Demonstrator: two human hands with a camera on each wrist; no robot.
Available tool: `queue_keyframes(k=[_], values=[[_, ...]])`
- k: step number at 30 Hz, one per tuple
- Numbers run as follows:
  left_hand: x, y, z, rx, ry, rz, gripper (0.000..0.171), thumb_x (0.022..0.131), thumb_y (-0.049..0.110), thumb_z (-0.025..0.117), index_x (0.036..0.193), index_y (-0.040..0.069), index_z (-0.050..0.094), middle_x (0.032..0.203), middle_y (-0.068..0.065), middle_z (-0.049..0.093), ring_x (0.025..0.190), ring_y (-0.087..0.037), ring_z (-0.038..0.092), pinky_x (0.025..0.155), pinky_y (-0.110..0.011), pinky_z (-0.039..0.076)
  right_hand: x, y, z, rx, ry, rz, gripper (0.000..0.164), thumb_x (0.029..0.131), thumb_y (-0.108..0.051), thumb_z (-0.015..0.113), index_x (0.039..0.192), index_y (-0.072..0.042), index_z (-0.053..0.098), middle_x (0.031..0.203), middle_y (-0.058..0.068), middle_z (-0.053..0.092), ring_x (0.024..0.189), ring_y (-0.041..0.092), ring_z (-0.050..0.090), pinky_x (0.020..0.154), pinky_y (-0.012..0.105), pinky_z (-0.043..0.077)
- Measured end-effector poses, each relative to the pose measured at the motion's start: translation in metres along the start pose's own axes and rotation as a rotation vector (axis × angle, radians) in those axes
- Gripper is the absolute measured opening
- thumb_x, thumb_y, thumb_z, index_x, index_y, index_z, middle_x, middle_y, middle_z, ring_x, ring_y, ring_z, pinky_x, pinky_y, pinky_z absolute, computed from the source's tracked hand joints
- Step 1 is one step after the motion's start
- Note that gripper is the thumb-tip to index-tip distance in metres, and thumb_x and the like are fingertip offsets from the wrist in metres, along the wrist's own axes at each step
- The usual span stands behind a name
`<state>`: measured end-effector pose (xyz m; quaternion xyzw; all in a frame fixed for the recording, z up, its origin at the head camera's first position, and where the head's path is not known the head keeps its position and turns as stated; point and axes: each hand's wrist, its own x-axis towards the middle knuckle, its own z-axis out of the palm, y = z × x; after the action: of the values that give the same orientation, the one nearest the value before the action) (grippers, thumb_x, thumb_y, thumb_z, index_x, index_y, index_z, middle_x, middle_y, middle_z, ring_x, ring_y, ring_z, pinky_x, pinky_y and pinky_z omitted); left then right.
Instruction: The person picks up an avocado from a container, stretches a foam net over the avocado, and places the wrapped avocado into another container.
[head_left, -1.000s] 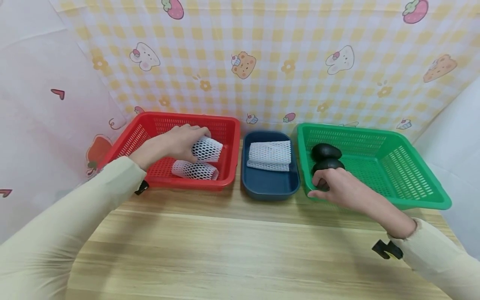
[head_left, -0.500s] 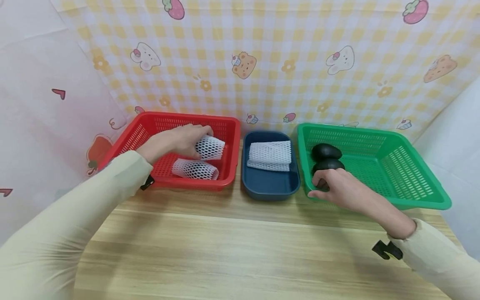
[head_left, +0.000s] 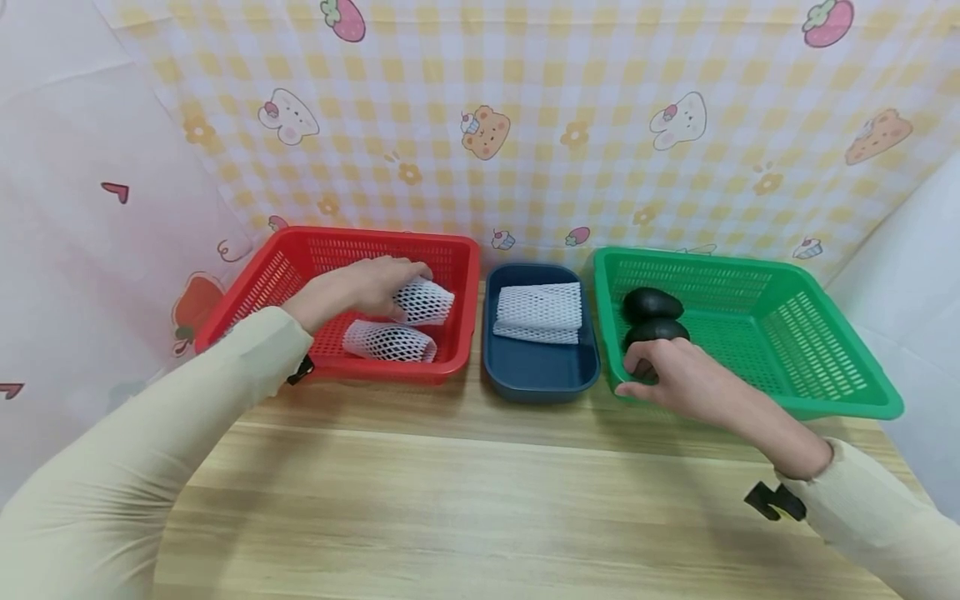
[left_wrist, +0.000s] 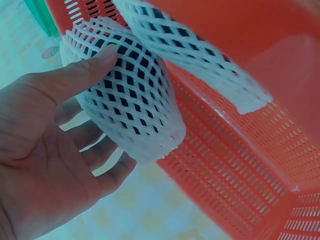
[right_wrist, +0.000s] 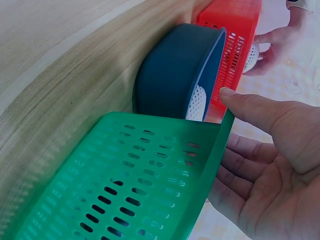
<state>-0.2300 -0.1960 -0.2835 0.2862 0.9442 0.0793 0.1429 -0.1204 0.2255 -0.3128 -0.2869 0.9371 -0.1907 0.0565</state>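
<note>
In the head view my left hand (head_left: 375, 285) is inside the red basket (head_left: 330, 365), holding a dark avocado in a white foam net (head_left: 425, 302). The left wrist view shows the thumb on the net (left_wrist: 132, 95) and the fingers behind it. A second netted avocado (head_left: 390, 342) lies on the basket floor beside it. My right hand (head_left: 686, 375) grips the near left corner of the green basket (head_left: 862, 408); in the right wrist view the thumb and fingers (right_wrist: 245, 172) straddle its rim. Two bare black avocados (head_left: 652, 305) lie just beyond that hand, the nearer partly hidden.
Between the baskets stands a dark blue bin (head_left: 542, 367) with flat white foam nets (head_left: 538, 308) stacked in it. All three containers sit along the back of the wooden table (head_left: 480, 500), before a checked cloth (head_left: 540, 167).
My left hand has shifted slightly to the right with the netted avocado. The right hand has stayed at the green basket's corner.
</note>
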Motion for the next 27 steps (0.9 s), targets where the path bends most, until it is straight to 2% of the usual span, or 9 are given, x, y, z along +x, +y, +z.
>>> queue_keyframes(k=[8,15,21,27], values=[[0.000,-0.003,0.008,-0.006,-0.006,-0.014,0.056,0.089,0.001,0.075,0.142,0.003,0.055,0.135,-0.018,0.059,0.125,-0.035,0.055,0.103,-0.055,0.043,0.000,0.001,0.001,-0.004,0.001,0.000,0.021,0.085,-0.018,0.084,0.088,-0.010,0.066,0.079,-0.007,0.065,0.073,0.007,0.064,0.066,0.033,0.054],[-0.001,-0.006,0.011,0.053,-0.011,-0.017,0.046,0.092,0.003,0.072,0.137,0.002,0.060,0.132,-0.020,0.061,0.123,-0.037,0.055,0.103,-0.054,0.044,0.000,0.001,0.001,0.002,-0.002,0.012,0.021,0.086,-0.019,0.084,0.089,-0.010,0.066,0.080,-0.007,0.065,0.074,0.007,0.064,0.066,0.033,0.054],[-0.002,-0.003,0.010,0.073,0.042,-0.007,0.044,0.093,0.008,0.071,0.135,0.001,0.061,0.130,-0.019,0.061,0.122,-0.035,0.056,0.102,-0.055,0.044,0.000,0.001,0.001,0.000,-0.009,0.015,0.021,0.086,-0.020,0.084,0.090,-0.009,0.066,0.080,-0.006,0.065,0.074,0.007,0.064,0.066,0.033,0.054],[-0.004,0.014,0.011,0.040,0.117,0.034,0.047,0.090,0.013,0.076,0.134,0.003,0.063,0.126,-0.015,0.063,0.114,-0.031,0.059,0.097,-0.051,0.050,0.000,0.001,0.001,-0.002,-0.014,0.005,0.020,0.087,-0.020,0.083,0.092,-0.009,0.067,0.080,-0.007,0.064,0.073,0.006,0.062,0.065,0.033,0.054]])
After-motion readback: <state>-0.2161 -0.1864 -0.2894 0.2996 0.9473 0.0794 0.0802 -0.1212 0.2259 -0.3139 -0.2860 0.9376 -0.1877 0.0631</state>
